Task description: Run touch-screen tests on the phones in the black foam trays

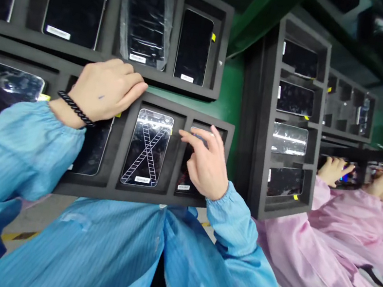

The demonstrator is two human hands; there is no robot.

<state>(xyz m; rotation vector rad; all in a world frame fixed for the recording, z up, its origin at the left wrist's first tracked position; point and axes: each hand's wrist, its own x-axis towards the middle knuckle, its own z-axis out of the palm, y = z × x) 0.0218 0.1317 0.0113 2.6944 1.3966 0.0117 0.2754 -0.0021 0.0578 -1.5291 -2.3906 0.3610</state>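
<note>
A black foam tray (121,151) lies nearest my body, with a phone-sized screen panel in each compartment. My left hand (107,86) is curled over its far rim, thumb alongside, fingertips out of sight. Under that wrist a dark panel (87,157) is partly covered. The middle panel (148,148) is lit with a white ladder-like X on black. Over the right-hand compartment hovers my right hand (206,161), fingers spread and nothing visibly held. It partly hides the dark panel (185,177) below, which carries a white label; whether a fingertip touches it I cannot tell.
Beyond lies another foam tray (177,27) with dark panels, one in a clear bag (146,21). A stack of foam trays (271,113) stands to the right on the green bench (234,82). Farther right, co-workers in pink sleeves (329,247) have their hands (335,171) over the bench.
</note>
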